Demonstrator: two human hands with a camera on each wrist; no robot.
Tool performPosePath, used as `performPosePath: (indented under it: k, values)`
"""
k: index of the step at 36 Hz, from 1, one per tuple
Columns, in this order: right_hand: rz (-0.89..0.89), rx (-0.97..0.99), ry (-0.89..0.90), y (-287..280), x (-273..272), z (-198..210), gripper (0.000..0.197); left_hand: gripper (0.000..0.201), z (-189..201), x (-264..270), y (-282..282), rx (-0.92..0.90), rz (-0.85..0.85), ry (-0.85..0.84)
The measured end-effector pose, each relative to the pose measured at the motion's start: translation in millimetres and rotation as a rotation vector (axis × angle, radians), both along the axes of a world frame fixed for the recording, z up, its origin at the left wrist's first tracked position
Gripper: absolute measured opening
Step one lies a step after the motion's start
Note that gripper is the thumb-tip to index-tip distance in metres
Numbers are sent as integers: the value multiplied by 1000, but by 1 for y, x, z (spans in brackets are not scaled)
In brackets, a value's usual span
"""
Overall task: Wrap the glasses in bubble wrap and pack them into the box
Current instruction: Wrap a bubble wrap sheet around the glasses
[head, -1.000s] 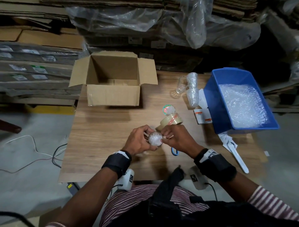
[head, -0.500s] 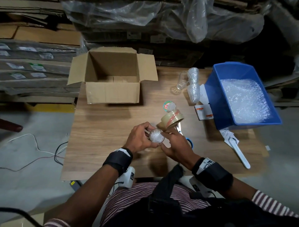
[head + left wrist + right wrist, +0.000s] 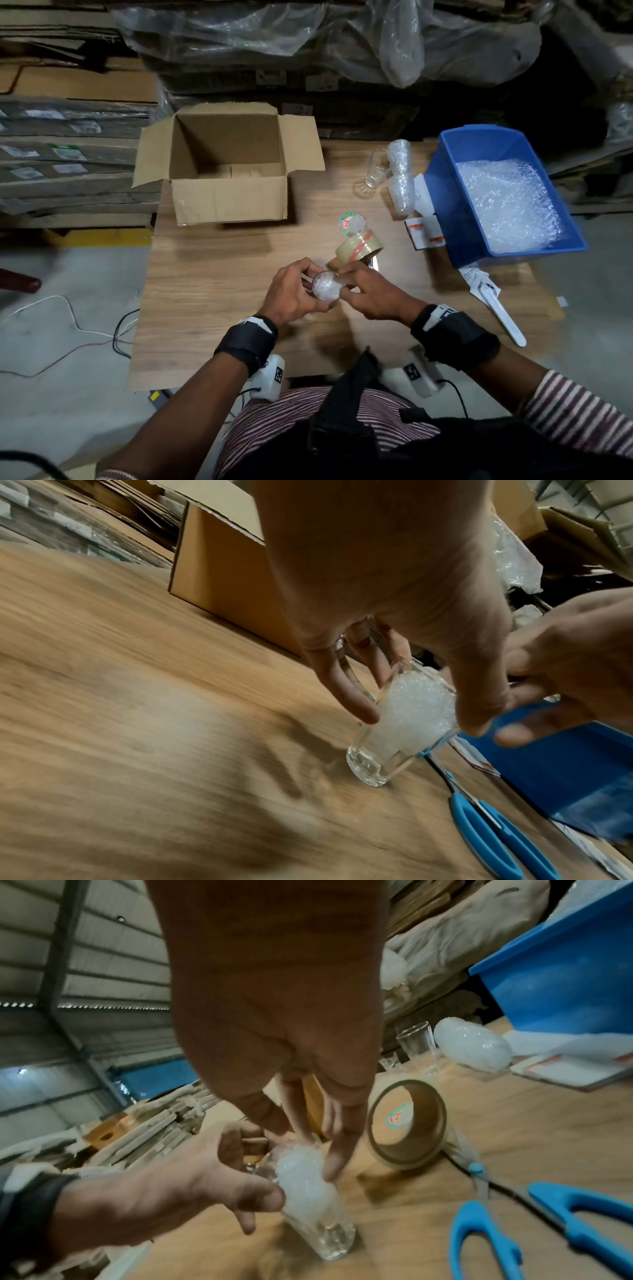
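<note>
A clear glass [image 3: 327,290] stuffed with white bubble wrap stands tilted with its base on the wooden table [image 3: 212,291]. My left hand [image 3: 310,284] grips it round the upper part, thumb on one side and fingers on the other [image 3: 421,721]. My right hand [image 3: 346,279] reaches over the glass's mouth, and its straight fingers press on the wad of wrap [image 3: 318,1150]. The open cardboard box [image 3: 229,202] sits at the table's far left; what I see of its inside is bare. Two wrapped glasses [image 3: 399,181] and a bare glass [image 3: 375,169] stand at the far right.
A blue bin [image 3: 445,192] of bubble wrap [image 3: 507,205] fills the right side. A tape roll [image 3: 358,248] stands just beyond my hands. Blue-handled scissors [image 3: 486,1231] lie right of the glass. A white cutter [image 3: 503,315] and papers [image 3: 424,233] lie near the bin.
My right hand has shifted from holding the glass's side to pressing its fingers onto the wrap at the mouth. My left hand keeps its grip in the same spot.
</note>
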State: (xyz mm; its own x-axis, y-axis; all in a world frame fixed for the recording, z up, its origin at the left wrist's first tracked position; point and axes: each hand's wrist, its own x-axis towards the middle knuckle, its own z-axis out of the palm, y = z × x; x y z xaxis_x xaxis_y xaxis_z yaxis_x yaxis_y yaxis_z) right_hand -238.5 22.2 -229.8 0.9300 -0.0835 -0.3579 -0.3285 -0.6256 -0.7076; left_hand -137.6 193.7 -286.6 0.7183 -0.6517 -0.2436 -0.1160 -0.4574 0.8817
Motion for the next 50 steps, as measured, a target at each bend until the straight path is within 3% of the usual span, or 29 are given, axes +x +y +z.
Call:
performPosePath:
  k: [4, 9, 14, 21, 25, 32, 40, 47, 50]
  values:
    - [-171, 37, -166, -2, -3, 1, 30, 58, 3, 0, -1, 8, 11, -58]
    - [-273, 109, -181, 2, 5, -4, 22, 64, 3, 4, -3, -24, 50, -82]
    - [-324, 204, -147, 0, 18, -9, 31, 84, 6, 14, -10, -40, 138, 9]
    - [-322, 228, -122, -5, 22, -12, 31, 85, 7, 17, -10, 41, 113, 17]
    - [-357, 274, -117, -8, 19, -13, 29, 94, 20, 13, -14, 121, 108, -154]
    - [-452, 193, -271, -32, 8, -1, 17, 55, 55, 3, -50, -14, 163, -268]
    - [-571, 10, -474, -115, -24, 25, 12, 39, 88, -20, -139, -196, 3, -306]
    - [-708, -215, -498, -216, -63, 38, 12, 43, 86, -43, -224, -186, -239, -361]
    - [-723, -288, -414, -253, -72, 34, 17, 43, 84, -52, -254, -175, -289, -350]
